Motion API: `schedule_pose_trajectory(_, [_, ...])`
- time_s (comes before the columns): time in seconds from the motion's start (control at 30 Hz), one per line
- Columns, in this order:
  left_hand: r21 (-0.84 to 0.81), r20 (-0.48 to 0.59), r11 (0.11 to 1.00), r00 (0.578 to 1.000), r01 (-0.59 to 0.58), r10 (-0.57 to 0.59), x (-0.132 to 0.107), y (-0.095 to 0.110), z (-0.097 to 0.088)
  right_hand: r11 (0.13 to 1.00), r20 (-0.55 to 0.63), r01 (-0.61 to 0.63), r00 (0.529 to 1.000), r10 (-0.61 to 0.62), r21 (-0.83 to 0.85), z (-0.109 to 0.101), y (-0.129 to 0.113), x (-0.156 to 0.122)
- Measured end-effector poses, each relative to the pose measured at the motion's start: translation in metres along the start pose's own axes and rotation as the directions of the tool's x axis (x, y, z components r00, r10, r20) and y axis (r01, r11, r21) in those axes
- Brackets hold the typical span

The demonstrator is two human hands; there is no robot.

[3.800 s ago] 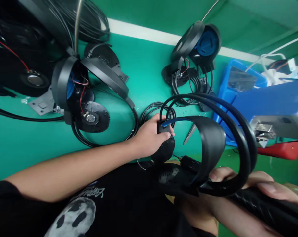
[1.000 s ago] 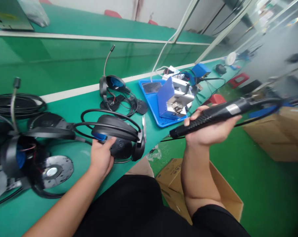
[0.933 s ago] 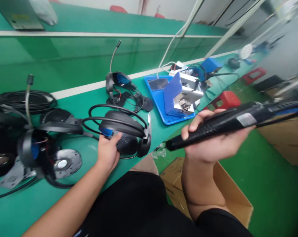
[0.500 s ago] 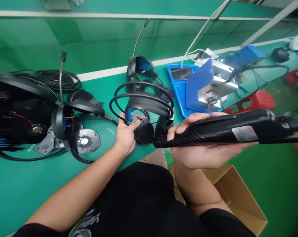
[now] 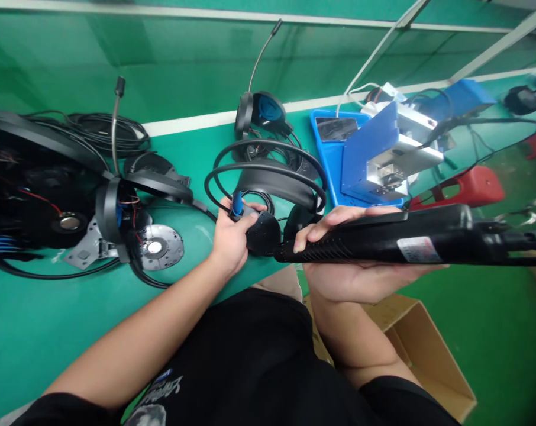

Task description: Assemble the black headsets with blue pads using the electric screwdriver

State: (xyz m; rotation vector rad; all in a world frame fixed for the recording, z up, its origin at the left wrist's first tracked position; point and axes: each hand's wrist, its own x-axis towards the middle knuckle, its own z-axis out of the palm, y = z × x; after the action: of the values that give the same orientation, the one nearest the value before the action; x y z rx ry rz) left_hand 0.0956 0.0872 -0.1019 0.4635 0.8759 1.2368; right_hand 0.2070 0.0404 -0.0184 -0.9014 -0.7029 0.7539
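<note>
My left hand (image 5: 230,242) grips the ear cup (image 5: 263,232) of a black headset, thumb on its perforated outer face. A small blue part (image 5: 237,203) shows beside that thumb. The headset's headband (image 5: 274,180), with two thin hoops over it, arches away behind the cup. My right hand (image 5: 352,278) is wrapped around a black electric screwdriver (image 5: 383,239), held nearly level with its ribbed end towards the cup. That end reaches the cup's right edge; its bit is not visible, and I cannot tell whether it touches.
Opened headsets with loose wires and speaker plates (image 5: 159,245) lie on the left of the green table (image 5: 41,331). Another headset (image 5: 263,112) with a boom microphone stands behind. At right are a blue tray (image 5: 325,160), a blue-and-silver machine (image 5: 383,154), a red stool (image 5: 476,186) and a cardboard box (image 5: 432,355).
The view has shifted slightly, so the table items appear further right. Both hands keep their holds, and the screwdriver has drawn slightly left against the cup.
</note>
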Motion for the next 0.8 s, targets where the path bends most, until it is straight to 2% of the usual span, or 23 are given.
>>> schedule_pose_trajectory(0.1, [0.014,-0.011,1.000,1.000,0.016,-0.015,0.000,0.001,0.000,0.993,0.040,0.073,0.996,-0.077,0.093,0.001,0.005,-0.001])
schedule_pose_trajectory(0.23, [-0.008,-0.019,0.999,0.999,0.033,-0.033,0.000,0.003,0.000,0.995,0.077,0.065,0.995,-0.070,0.069,0.001,0.007,-0.001])
schedule_pose_trajectory(0.4, [-0.009,-0.027,0.999,0.999,0.045,-0.045,-0.001,0.003,0.001,0.992,0.049,0.111,0.992,-0.114,0.055,0.002,0.007,-0.001])
schedule_pose_trajectory(0.53, [-0.025,-0.031,0.999,0.999,0.043,-0.044,-0.001,0.004,0.002,0.995,0.115,0.081,0.990,-0.087,0.051,-0.002,0.007,0.000])
schedule_pose_trajectory(0.8, [-0.030,-0.048,0.998,0.998,0.049,-0.051,0.000,0.003,0.001,0.993,0.130,0.097,0.986,-0.105,0.067,-0.002,0.012,0.001])
